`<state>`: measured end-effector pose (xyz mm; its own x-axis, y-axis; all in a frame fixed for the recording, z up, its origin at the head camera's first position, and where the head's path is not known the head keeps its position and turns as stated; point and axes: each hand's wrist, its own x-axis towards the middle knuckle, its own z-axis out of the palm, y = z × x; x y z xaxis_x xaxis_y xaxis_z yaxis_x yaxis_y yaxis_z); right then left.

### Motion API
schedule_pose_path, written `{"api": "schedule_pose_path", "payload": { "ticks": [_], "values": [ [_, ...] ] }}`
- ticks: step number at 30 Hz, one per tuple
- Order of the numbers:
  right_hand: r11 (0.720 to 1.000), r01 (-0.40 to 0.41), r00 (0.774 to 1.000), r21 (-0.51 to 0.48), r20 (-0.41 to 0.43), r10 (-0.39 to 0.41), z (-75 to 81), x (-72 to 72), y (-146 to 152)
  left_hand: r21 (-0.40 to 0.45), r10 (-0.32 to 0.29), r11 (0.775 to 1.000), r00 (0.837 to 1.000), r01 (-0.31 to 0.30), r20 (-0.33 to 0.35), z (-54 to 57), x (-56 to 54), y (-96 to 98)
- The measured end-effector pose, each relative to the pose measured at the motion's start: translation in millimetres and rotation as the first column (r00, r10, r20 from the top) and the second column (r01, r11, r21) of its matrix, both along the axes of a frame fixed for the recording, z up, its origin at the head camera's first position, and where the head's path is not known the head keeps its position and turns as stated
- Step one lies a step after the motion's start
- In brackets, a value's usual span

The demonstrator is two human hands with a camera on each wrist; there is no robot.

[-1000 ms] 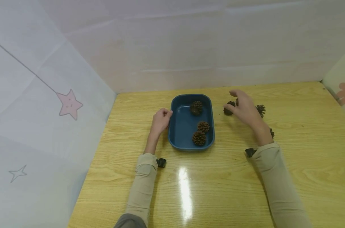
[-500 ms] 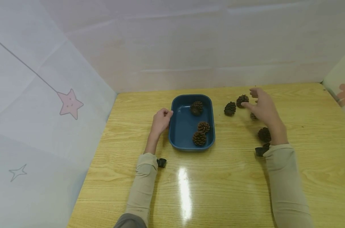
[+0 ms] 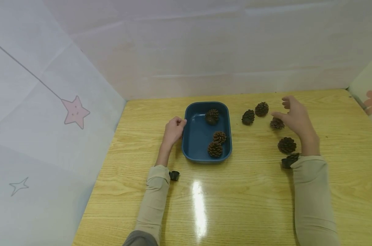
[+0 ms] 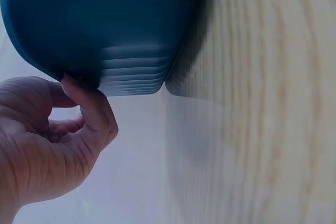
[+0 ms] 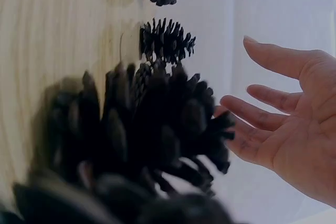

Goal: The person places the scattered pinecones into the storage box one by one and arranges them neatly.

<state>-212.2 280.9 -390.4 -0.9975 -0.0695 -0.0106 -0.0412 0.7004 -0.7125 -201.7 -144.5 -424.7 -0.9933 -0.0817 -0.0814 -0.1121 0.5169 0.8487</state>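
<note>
At the left rim of a dark blue tub (image 3: 198, 136), my left hand (image 3: 173, 131) pinches the edge between thumb and curled fingers, as the left wrist view shows with the hand (image 4: 58, 129) on the tub wall (image 4: 131, 66). Three pine cones lie in the tub: one at the back (image 3: 212, 116), and a pair (image 3: 215, 149) near the front right. My right hand (image 3: 298, 118) hovers with fingers spread above a pine cone (image 3: 277, 123) on the table. Nothing is in its grasp; the right wrist view shows the hand (image 5: 294, 114) apart from the cones.
More pine cones lie right of the tub: a dark one (image 3: 248, 117), another (image 3: 261, 109) behind it, one (image 3: 286, 145) nearer the front and one (image 3: 291, 159) partly hidden by the right wrist camera. A pale sheet (image 3: 186, 51) hangs behind the wooden table (image 3: 235, 205).
My right hand has moved rightward over the pine cones, uncovering those nearer the tub. The left hand and the tub have stayed in place.
</note>
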Motion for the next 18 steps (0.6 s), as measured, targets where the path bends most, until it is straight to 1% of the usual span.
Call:
{"api": "schedule_pose_path", "payload": {
  "ticks": [7, 11, 16, 18],
  "values": [
    [1.0, -0.01, 1.0, 0.026, 0.027, 0.009, -8.0, -2.4, 10.6, 0.002, 0.001, 1.0, 1.0, -0.001, -0.001, 0.2, -0.7, 0.0],
    [0.999, -0.02, 0.997, 0.044, 0.077, 0.017, -11.2, -3.0, 13.2, 0.0, -0.001, 1.0, 1.0, 0.001, 0.001, 0.0, -0.7, 0.0],
    [0.996, -0.059, 0.989, 0.062, 0.136, 0.05, -14.2, -4.1, 15.8, 0.003, 0.0, 1.0, 1.0, 0.0, -0.003, -1.3, -0.8, -0.4],
    [0.995, -0.076, 0.987, 0.066, 0.144, 0.066, -15.9, -5.0, 16.8, 0.002, -0.002, 1.0, 1.0, 0.002, -0.005, -1.0, -0.1, -0.6]
  ]
}}
